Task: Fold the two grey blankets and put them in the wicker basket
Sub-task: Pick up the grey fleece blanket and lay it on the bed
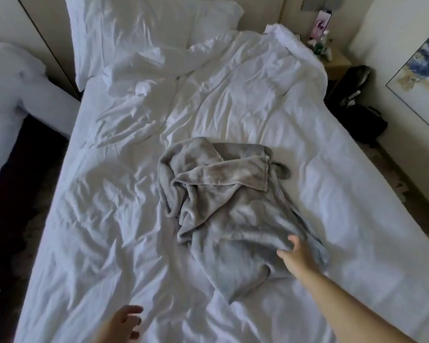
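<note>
Grey blanket point(216, 194) lies crumpled mid-bed on the white duvet point(258, 95). Right grip point(295, 251) is on its near right fold, thumb spread and fingertips blurred against the cloth, so I cannot tell if it has hold. Left grip point(126, 320) hovers near-left over the duvet, fingers loosely spread, holding nothing.

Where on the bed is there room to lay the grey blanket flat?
The wide stretch of white sheet between the grey blanket and the bed's left edge is free, and so is a narrower strip on its right. The head end is crowded by the pillow and bunched duvet.
</note>
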Tool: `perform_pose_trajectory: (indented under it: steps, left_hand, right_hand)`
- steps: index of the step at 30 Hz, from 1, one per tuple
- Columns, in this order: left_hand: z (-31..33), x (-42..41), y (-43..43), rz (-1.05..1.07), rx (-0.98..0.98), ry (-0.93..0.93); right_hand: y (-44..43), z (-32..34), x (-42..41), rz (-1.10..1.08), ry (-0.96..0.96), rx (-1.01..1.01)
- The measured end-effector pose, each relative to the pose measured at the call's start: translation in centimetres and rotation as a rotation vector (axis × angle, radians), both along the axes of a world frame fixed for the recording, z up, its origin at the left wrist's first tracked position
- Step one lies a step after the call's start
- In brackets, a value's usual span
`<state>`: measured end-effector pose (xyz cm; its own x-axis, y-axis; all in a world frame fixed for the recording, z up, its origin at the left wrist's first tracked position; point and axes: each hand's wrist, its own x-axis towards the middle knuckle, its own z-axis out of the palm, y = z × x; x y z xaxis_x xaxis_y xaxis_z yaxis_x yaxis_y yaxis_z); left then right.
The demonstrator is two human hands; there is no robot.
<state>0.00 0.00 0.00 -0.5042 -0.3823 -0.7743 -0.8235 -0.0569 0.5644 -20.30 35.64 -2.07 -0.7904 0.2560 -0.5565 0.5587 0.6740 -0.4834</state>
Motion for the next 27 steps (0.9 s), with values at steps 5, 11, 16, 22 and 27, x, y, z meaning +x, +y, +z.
perform_pose_trajectory:
  steps: [5,11,16,22,27]
  left_hand:
    - [-5.0,-8.9,3.2,-0.087,-0.018,0.138]
    - [-9.5,-16.0,6.7,-0.147,-0.261,0.344]
    - [-9.9,-21.3,6.6,-0.366,-0.613,0.423]
    - [-11.6,-18.6,8.4,-1.354,-0.574,-0.035]
    - [-12.9,-12.5,8.3,-1.437,-0.377,-0.122]
  right_hand:
    - [-2.8,-5.8,-2.4,0.100,-0.051,-0.114]
    - [-6.2,-12.7,4.2,0.357,-0.153,-0.118]
    - [-6.1,-11.8,8.4,0.613,-0.137,0.022]
    - [-3.9,-9.1,10.2,0.668,-0.293,0.075]
    - [-6.6,-6.8,4.6,0.186,0.097,0.132]
